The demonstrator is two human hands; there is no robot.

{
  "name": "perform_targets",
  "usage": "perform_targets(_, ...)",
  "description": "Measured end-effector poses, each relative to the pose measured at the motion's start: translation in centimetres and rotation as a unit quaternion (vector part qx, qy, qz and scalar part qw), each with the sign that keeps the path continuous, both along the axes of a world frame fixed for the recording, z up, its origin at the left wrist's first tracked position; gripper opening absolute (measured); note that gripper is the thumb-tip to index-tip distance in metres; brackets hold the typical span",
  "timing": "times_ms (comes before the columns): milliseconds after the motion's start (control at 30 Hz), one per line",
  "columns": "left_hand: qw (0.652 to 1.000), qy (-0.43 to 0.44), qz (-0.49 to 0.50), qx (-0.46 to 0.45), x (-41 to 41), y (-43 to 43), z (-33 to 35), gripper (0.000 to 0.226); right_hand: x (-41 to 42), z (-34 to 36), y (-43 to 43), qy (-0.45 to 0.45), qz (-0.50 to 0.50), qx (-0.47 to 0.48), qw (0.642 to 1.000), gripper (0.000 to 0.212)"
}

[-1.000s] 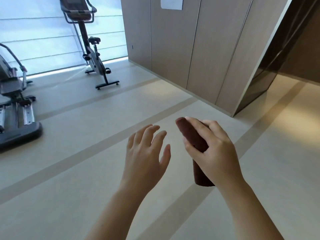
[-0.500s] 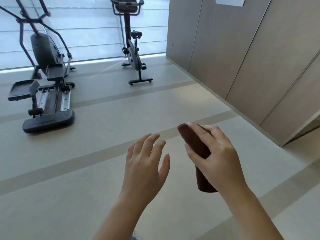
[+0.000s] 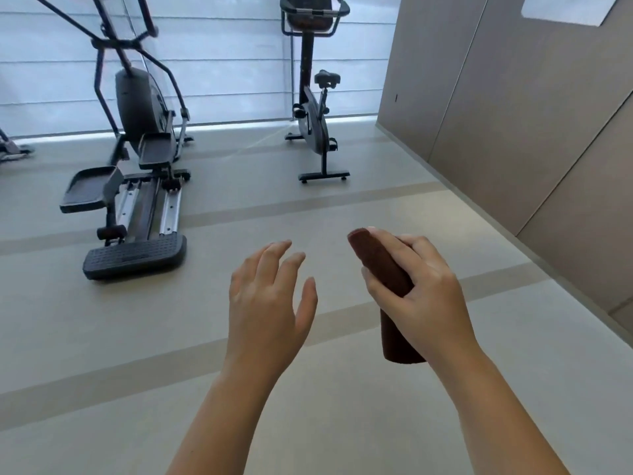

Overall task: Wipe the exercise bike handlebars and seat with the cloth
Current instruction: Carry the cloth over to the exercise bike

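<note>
One dark brown rolled cloth (image 3: 383, 269), gripped in the right hand (image 3: 421, 296) with fingers and thumb wrapped round its middle, both ends poking out. Left hand (image 3: 270, 296) is just beside it, not touching, fingers loose and spread, holding nothing. One exercise bike (image 3: 313, 108) stands well ahead by the window, with one elliptical (image 3: 137, 159) to its left.

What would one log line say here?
right hand: grips rolled dark brown cloth | left hand: open, empty | black upright exercise bike: far ahead, untouched | wiping: not started
</note>
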State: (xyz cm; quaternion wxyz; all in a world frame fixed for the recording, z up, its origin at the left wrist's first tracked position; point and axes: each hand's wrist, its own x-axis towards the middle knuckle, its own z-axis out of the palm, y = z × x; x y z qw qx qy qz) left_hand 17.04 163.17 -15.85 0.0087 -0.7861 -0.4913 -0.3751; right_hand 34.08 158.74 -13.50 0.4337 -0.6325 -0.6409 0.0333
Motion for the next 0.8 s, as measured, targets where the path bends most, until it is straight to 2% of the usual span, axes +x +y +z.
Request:
perform_targets(267, 1.0, 0.014, -0.017, -0.006, 1.2, 13.4, -1.8, 0.034, 0.4, -1.7, 14.7, 0.004, 0.015, -0.006, 1.0, 0.046)
perform_targets(600, 0.997, 0.059, -0.042, -0.013, 7.6, 36.2, -0.2, 0.037, 6.3, -1.8, 38.0, 0.027, 0.006, 0.007, 1.0, 0.047)
perform_targets(800, 0.998, 0.019, -0.033, -0.04, 9.4, 47.8, 0.1, 0.037, 8.4, -1.8, 49.4, 0.033, 0.005, -0.004, 0.999, 0.047)
